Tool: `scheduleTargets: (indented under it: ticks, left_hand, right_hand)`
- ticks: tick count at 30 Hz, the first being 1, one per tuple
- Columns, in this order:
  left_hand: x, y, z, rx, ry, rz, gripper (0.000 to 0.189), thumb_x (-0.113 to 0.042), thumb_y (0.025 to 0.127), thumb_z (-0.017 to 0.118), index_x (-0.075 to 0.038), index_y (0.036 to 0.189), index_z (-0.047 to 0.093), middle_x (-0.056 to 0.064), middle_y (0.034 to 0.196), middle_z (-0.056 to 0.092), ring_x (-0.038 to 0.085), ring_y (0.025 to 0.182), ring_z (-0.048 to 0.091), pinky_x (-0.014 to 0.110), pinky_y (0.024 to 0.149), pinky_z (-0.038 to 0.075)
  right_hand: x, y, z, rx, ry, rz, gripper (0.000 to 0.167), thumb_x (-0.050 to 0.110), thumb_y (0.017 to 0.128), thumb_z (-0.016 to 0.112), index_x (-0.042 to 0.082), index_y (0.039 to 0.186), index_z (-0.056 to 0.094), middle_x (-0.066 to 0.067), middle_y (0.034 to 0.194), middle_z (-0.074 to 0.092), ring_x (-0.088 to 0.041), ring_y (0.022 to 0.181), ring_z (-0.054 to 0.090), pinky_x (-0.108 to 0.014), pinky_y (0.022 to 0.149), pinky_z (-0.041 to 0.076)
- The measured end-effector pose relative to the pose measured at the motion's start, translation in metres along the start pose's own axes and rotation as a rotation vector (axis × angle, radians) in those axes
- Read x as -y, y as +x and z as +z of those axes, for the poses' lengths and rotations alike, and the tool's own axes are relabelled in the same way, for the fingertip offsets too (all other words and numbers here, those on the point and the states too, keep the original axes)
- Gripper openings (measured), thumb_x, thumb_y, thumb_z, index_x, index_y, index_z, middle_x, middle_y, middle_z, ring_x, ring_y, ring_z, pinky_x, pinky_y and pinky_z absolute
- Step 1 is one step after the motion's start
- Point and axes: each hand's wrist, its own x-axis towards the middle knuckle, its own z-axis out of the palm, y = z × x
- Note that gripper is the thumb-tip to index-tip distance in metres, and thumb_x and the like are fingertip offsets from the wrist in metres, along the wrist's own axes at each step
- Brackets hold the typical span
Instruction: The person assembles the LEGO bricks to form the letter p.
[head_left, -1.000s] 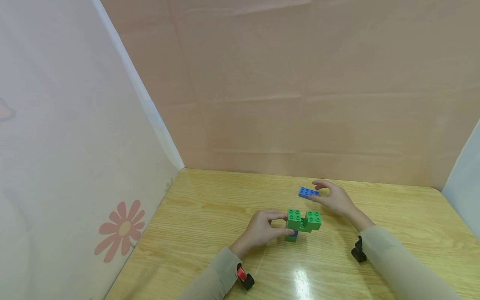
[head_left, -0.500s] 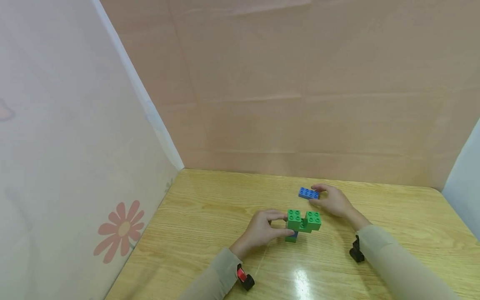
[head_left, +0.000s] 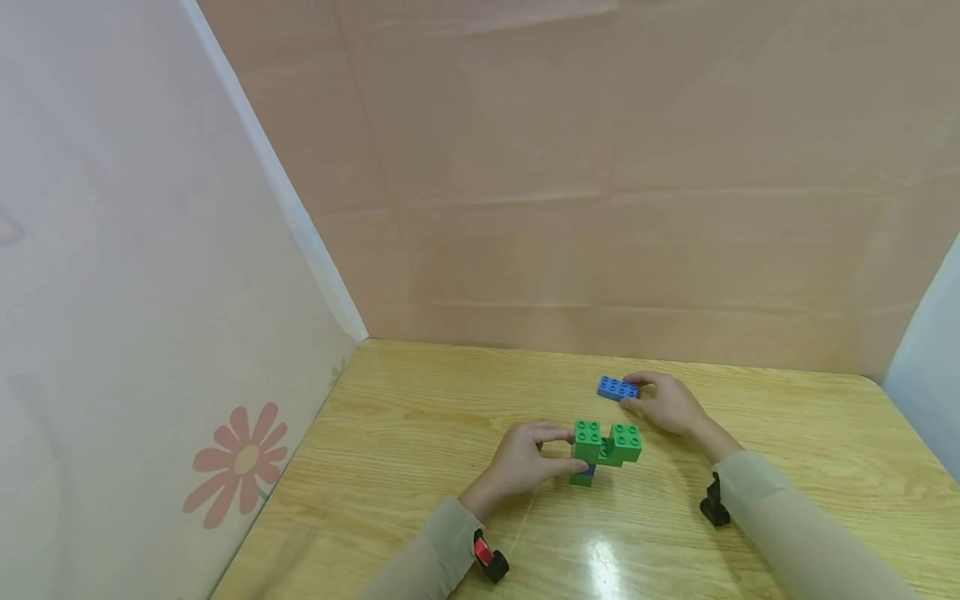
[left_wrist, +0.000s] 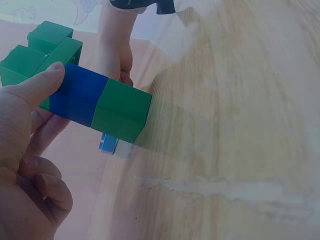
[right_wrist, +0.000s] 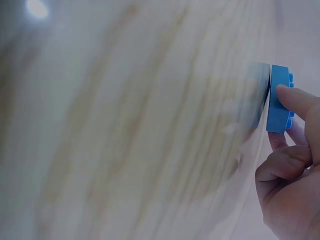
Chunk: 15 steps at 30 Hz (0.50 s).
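My left hand [head_left: 521,462] grips an assembly of green and blue toy building bricks [head_left: 587,448] above the wooden table. Two studded green bricks top it, spaced apart. In the left wrist view the thumb presses near a blue brick [left_wrist: 80,95], with a green brick [left_wrist: 121,111] joined at the end. Farther back, my right hand [head_left: 670,406] pinches the right end of a loose blue brick [head_left: 613,388], studs up, between thumb and fingers. The right wrist view shows the thumb on the long side of that blue brick [right_wrist: 278,107]; the fingers behind are partly hidden.
The wooden table [head_left: 450,392] meets a tan back screen [head_left: 525,250] just behind the loose brick. A pale side panel [head_left: 135,292] with a printed flower stands at the left. Each wrist wears a dark camera mount.
My right hand has lowered slightly, and its thumb and fingers have closed round the end of the loose blue brick. The left hand and its assembly hold almost still.
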Motion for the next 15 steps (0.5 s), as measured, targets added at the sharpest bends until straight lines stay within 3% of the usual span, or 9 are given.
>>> scheduleTargets:
  ticks: [11, 15]
  left_hand:
    - [0.000, 0.000, 0.001, 0.003, 0.005, -0.024, 0.042, -0.041, 0.085, 0.087, -0.027, 0.123, 0.078, -0.021, 0.117, 0.069, 0.002, 0.116, 0.062, 0.037, 0.101, 0.051]
    - [0.000, -0.001, 0.001, 0.004, 0.000, -0.028, 0.041, -0.041, 0.085, 0.087, -0.027, 0.123, 0.078, -0.021, 0.118, 0.069, 0.002, 0.117, 0.061, 0.036, 0.102, 0.050]
  right_hand:
    - [0.004, -0.006, -0.006, -0.014, -0.010, 0.010, 0.049, 0.033, 0.100, 0.072, 0.007, 0.140, 0.063, -0.024, 0.145, 0.056, -0.053, 0.137, 0.042, -0.074, 0.104, 0.035]
    - [0.007, -0.009, -0.011, -0.021, -0.007, 0.012, 0.050, 0.036, 0.100, 0.071, 0.009, 0.141, 0.063, -0.025, 0.147, 0.054, -0.050, 0.132, 0.049, -0.070, 0.099, 0.041]
